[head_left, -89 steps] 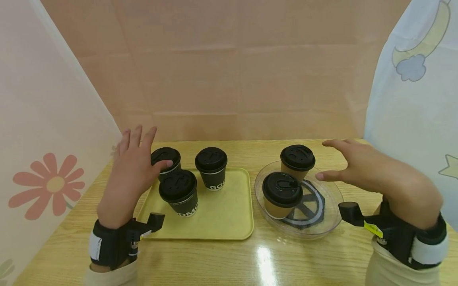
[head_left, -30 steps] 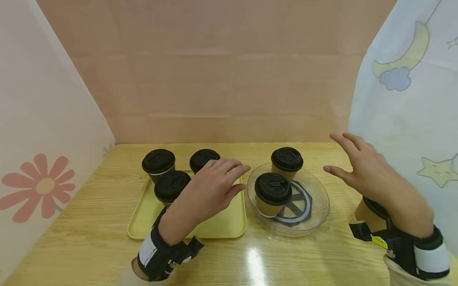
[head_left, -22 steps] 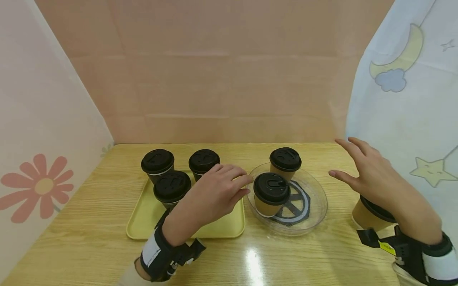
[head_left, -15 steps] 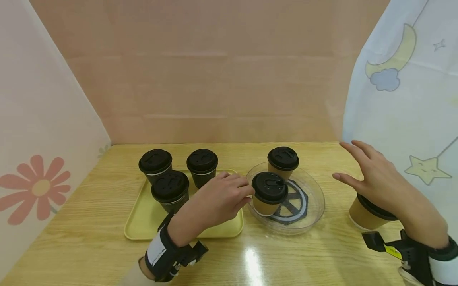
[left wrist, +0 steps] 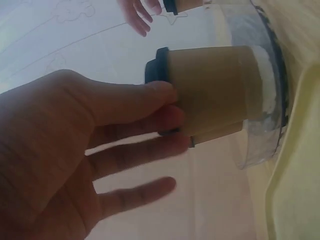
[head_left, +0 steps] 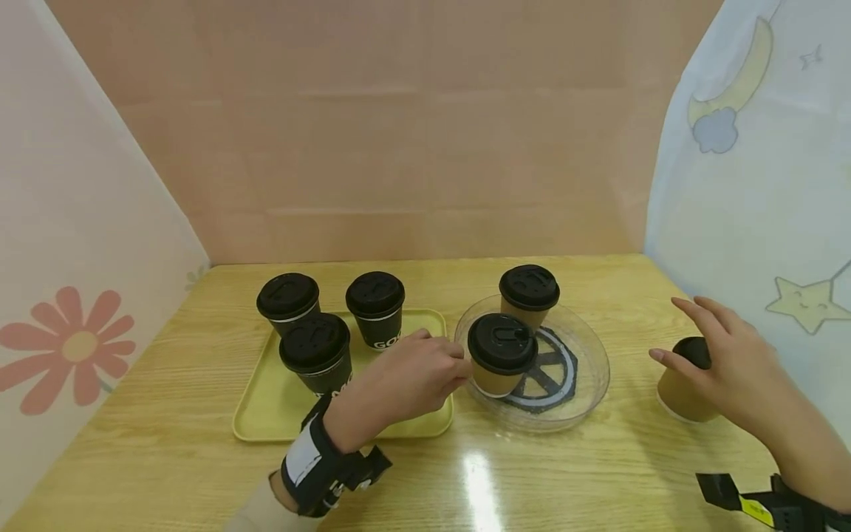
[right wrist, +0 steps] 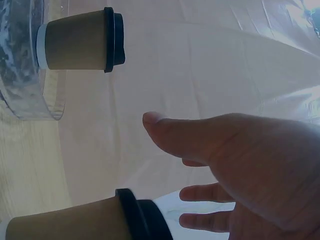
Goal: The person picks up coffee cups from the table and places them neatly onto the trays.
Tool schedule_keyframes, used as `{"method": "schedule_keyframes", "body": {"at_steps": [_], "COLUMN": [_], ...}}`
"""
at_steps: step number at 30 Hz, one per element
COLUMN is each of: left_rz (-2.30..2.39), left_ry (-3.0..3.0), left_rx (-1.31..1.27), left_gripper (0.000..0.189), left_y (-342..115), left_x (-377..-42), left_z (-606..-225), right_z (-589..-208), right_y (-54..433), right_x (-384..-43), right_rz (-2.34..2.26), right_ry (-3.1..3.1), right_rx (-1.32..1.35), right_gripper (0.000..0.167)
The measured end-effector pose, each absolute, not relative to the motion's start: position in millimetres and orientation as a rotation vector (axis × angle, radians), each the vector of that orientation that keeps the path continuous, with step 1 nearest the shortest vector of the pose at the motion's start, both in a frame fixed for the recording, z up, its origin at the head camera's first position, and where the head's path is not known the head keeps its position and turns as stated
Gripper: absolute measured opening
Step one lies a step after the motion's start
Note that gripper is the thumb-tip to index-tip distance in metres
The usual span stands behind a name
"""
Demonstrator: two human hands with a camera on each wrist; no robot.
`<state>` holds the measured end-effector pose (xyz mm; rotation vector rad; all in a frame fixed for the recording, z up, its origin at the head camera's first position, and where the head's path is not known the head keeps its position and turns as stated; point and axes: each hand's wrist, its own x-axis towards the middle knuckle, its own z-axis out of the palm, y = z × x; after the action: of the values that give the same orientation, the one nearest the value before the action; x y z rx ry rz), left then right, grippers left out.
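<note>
My left hand [head_left: 405, 380] reaches across the yellow tray, its fingertips at the left side of the front brown paper coffee cup [head_left: 495, 380]. In the left wrist view, the thumb and loosely extended fingers of that hand [left wrist: 55, 145] overlap this cup [left wrist: 215, 80] near its black lid. The cup stands upright in a round clear dish [head_left: 592, 399], with another brown cup [head_left: 530, 288] behind it. My right hand [head_left: 744, 377], thumb and fingers spread, is beside a third brown cup [head_left: 685, 391] on the table, partly hiding it; in the right wrist view the hand [right wrist: 265, 165] holds nothing.
On the yellow tray [head_left: 405, 428] stand three black lidded cups, one at back left [head_left: 287, 295], one in front [head_left: 314, 343], one at back right [head_left: 374, 294]. Printed cloths hang at left [head_left: 73, 222] and right [head_left: 758, 214], a plain pinkish one [head_left: 359, 125] behind.
My left hand has moved right from over the black cups to the front brown cup. The right hand has moved right, away from the dish, to the third brown cup. No cup is lifted.
</note>
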<state>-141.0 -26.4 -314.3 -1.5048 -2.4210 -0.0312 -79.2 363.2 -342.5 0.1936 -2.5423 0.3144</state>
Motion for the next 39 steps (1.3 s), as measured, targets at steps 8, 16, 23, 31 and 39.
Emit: {"method": "schedule_keyframes", "body": {"at_steps": [8,16,23,31,39], "left_rz": [0.002,-0.002,0.015,-0.014,-0.004], "left_ry": [-2.508,-2.516,-2.524,-2.503,-2.484], "left_rx": [-1.513,-1.495,-1.410,-1.332,-1.320], "left_gripper": [0.025,0.018,0.011,0.009,0.009], "left_y": [-23.4,-19.7,-15.4,-14.0,-14.0], "left_x": [-150.1,-156.3,-160.1,-162.2,-163.4], "left_z": [-329.0,-339.6,-348.9,-357.2,-361.3], "right_z": [-347.5,-353.5,-358.8,-361.3,-369.2], "right_y": [372.1,373.8,373.3,376.1,377.2], "right_x": [-76.5,-76.5,-76.5,-78.5,-80.5], "right_rz": [0.235,0.191,0.199,0.144,0.037], "right_ry": [-2.571,-2.620,-2.660,-2.710,-2.769], "right_rx": [0.114,0.066,0.030,-0.051,-0.063], "right_gripper": [0.078,0.079,0.078,0.078,0.065]}}
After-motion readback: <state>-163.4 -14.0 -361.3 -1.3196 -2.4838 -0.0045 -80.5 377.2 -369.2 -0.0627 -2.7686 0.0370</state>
